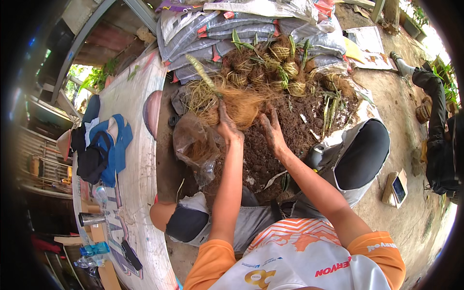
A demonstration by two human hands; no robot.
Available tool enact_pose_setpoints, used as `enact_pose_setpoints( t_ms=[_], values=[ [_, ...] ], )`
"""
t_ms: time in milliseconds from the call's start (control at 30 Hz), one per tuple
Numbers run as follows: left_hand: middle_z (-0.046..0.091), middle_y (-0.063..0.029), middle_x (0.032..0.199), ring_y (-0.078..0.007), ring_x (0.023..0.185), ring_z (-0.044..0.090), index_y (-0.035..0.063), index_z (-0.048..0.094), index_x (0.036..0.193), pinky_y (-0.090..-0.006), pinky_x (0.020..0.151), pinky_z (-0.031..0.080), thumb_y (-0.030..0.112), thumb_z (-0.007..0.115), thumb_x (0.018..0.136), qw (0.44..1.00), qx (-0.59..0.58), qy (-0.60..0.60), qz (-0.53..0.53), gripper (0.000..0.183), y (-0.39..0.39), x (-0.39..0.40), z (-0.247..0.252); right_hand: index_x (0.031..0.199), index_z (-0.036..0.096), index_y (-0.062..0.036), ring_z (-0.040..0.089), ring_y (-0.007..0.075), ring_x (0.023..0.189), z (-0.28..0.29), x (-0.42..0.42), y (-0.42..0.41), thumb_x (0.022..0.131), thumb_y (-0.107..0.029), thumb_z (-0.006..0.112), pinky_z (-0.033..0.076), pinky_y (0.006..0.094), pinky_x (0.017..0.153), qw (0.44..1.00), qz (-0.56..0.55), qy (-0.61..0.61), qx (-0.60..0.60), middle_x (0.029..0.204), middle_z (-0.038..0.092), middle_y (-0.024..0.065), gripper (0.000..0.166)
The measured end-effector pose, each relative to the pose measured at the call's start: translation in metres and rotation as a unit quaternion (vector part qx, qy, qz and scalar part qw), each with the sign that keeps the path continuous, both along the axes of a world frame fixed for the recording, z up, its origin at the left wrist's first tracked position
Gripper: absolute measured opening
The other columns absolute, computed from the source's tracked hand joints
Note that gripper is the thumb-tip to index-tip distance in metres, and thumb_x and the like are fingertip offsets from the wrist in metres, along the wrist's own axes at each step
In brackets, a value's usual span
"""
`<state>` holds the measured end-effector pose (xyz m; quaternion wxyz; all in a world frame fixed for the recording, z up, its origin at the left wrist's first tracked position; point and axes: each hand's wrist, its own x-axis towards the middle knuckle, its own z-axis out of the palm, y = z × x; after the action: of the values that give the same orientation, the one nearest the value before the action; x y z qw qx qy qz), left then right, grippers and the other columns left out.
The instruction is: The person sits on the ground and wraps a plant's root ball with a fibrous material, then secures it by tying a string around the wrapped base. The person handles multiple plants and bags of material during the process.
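Observation:
My left hand [229, 125] cups a bundle of brown coconut fibre [243, 107] from its left side and underneath. A pale, mottled snake-plant leaf [203, 74] sticks up out of the bundle towards the upper left. Just right of the fibre is my right hand [272, 132], fingers spread and palm turned inward; whether its fingertips touch loose strands is hard to tell. Both hands are smeared with soil. Behind the bundle lies a tangle of yellow-green plastic twine [197, 96]. Below my left wrist, a clear plastic bag [194, 139] holds more fibre.
Dark potting soil [266, 166] spreads between my legs. Beyond it sit several twine-wrapped fibre balls [290, 69] with leaves, against stacked sacks [232, 32]. A banner-covered table [145, 174] stands left, bearing a blue bag [117, 145] and bottles. Another person's leg [431, 98] is at right.

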<state>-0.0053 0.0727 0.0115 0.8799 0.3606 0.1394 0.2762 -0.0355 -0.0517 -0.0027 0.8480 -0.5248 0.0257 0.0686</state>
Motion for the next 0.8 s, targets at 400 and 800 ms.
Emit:
enact_pose_setpoints(
  t_ms=[400,800],
  values=[
    [0.060,-0.0045,0.097,-0.0124,0.087,0.057,0.0026,0.057,0.110,-0.0264,0.080,0.047,0.016,0.060,0.091,0.924,0.348,-0.074,-0.136,0.024,-0.036,-0.019,0.005,0.122,0.052,-0.0029,0.058,0.0142,0.092,0.066,0.013,-0.044,0.083,-0.028,0.069,0.047,0.0295,0.083,0.991,0.104,-0.021,-0.082,0.107,0.063,0.0075,0.050],
    [0.048,-0.0223,0.118,-0.0331,0.115,0.043,-0.0005,0.031,0.135,-0.0370,0.092,0.041,0.017,0.059,0.089,0.790,0.518,-0.018,-0.327,0.056,-0.014,-0.004,0.006,0.123,0.052,-0.0029,0.056,0.0173,0.101,0.074,0.022,-0.070,0.067,-0.021,0.081,0.044,0.0339,0.091,0.926,0.249,-0.162,-0.232,0.112,0.062,0.0092,0.065]
  ],
)
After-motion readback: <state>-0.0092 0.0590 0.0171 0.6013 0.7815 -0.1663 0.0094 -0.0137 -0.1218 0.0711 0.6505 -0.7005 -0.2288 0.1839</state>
